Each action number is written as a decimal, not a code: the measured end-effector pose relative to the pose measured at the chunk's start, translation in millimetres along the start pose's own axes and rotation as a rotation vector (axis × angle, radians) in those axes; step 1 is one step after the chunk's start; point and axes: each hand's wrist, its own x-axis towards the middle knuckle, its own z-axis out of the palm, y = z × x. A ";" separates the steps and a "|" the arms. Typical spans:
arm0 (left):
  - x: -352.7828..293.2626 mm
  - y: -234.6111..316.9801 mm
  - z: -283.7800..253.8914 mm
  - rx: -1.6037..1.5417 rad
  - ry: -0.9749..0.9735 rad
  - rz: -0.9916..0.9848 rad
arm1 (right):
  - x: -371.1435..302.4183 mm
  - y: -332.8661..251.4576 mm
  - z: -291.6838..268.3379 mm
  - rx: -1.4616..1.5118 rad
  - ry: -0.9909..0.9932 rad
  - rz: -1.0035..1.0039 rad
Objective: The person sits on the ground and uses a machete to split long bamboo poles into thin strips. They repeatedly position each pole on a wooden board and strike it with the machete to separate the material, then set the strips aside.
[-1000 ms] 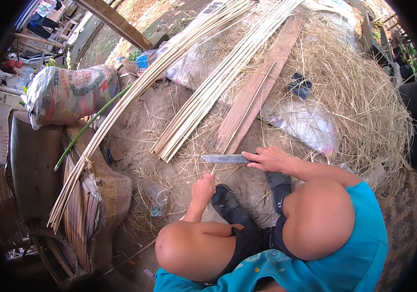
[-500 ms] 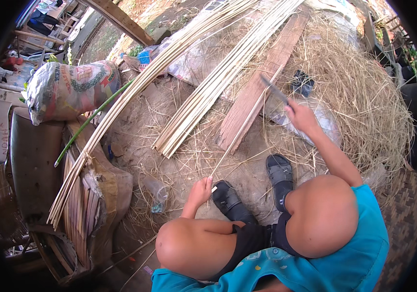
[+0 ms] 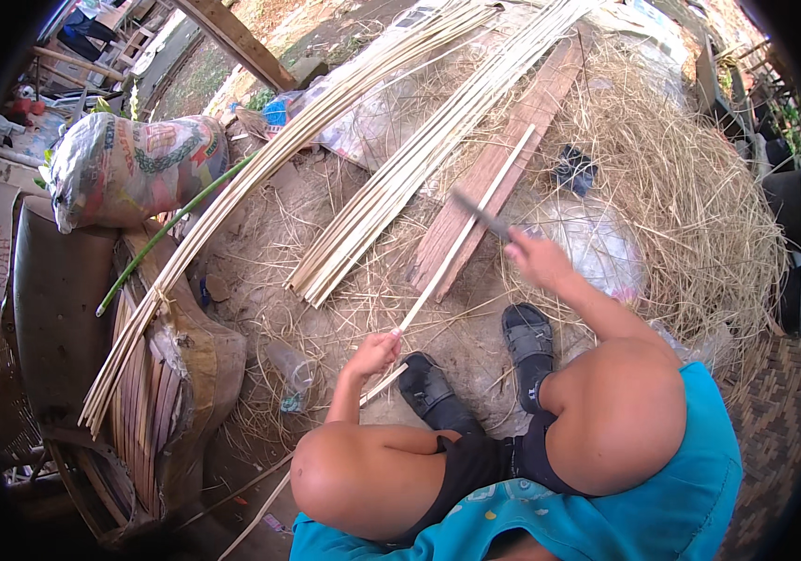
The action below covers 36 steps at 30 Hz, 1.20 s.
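Observation:
My left hand (image 3: 377,353) is closed around a long pale bamboo strip (image 3: 438,273), just beyond my left knee. From the fist the strip slants away up and right, lying along a reddish-brown wooden plank (image 3: 445,236). The strip's other end runs back beneath my left leg. My right hand (image 3: 537,259) grips a knife (image 3: 481,213), its dark blade reaching left over the strip above the plank. Left of the plank lies a bundle of split bamboo strips (image 3: 377,201).
A longer tied bundle of strips (image 3: 196,245) rests across a worn wooden seat (image 3: 223,360) at left, with a green stick (image 3: 176,229) and a stuffed sack (image 3: 134,168). A heap of shavings (image 3: 690,206) spreads at right. A clear plastic cup (image 3: 290,365) lies near my left knee.
My right hand has brought the knife left and nearer to me, across the strip. My left hand has shifted slightly left and away from me; more of the strip shows behind it.

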 end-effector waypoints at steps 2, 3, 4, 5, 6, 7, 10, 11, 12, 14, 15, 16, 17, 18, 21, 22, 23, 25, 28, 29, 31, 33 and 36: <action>14.4 9.6 7.0 0.151 0.059 0.074 | -34.6 -28.9 40.1 -0.146 -0.115 -0.250; 14.1 -8.0 -2.7 0.190 0.039 0.114 | -40.4 -27.0 44.6 -0.184 -0.164 -0.276; -6.1 -55.5 -24.1 0.174 0.086 0.126 | -34.3 -32.4 50.3 -0.211 -0.203 -0.335; -26.5 -107.6 -42.2 0.166 0.135 0.171 | -14.5 -0.6 38.0 -0.159 -0.040 -0.171; -29.8 -121.9 -51.9 0.154 0.197 0.249 | 13.8 34.0 13.7 -0.118 0.144 -0.027; -30.1 -111.4 -52.5 0.163 0.206 0.183 | 14.2 39.9 11.7 -0.082 0.151 0.004; -6.0 -59.4 -20.4 0.224 0.222 0.065 | 20.8 54.4 -3.9 -0.014 0.197 0.054; 10.5 -31.1 -8.1 0.292 0.205 0.056 | 20.4 55.0 -1.2 0.004 0.226 0.068; 21.1 -13.0 6.4 0.226 0.187 0.138 | 17.7 47.6 11.8 0.041 0.228 0.075; 44.0 12.6 19.7 0.203 0.184 0.298 | 9.3 12.4 17.6 0.037 0.130 0.014; 52.3 19.1 19.1 0.256 0.198 0.389 | -3.8 -13.8 22.9 0.042 0.071 -0.069; 53.8 23.0 22.3 0.279 0.192 0.402 | -16.5 -22.3 24.2 0.054 0.024 -0.117; 53.1 25.7 24.7 0.302 0.189 0.415 | -19.4 -16.8 19.8 -0.015 -0.028 -0.198; 51.2 27.9 26.9 0.324 0.187 0.427 | -20.5 -6.2 13.9 -0.083 -0.080 -0.281; 24.8 -32.8 4.2 0.368 0.263 0.397 | 20.5 68.6 -35.3 -0.111 0.211 0.164; 23.6 -27.5 3.4 0.406 0.264 0.371 | 29.7 112.2 -53.6 -0.049 0.332 0.369; 14.2 -41.2 -2.0 0.414 0.290 0.351 | 33.2 99.7 -76.4 0.090 0.287 0.500; 11.3 -51.5 -1.2 0.414 0.356 0.349 | 31.9 78.4 -51.6 0.076 0.355 0.231; 23.4 -29.5 25.6 0.671 0.531 0.473 | -1.4 32.5 -9.6 0.070 0.214 0.006; 25.8 -6.7 38.3 0.685 0.479 0.478 | -24.4 12.8 18.9 0.057 0.134 -0.039; 35.1 6.3 47.1 0.793 0.516 0.534 | -41.3 -23.3 38.3 -0.029 -0.009 -0.193; 29.8 1.9 43.3 0.896 0.521 0.506 | -52.2 -49.6 37.7 -0.151 -0.173 -0.360; 11.4 -2.8 44.6 1.007 0.499 0.420 | 17.0 51.0 -4.6 -0.040 0.211 0.023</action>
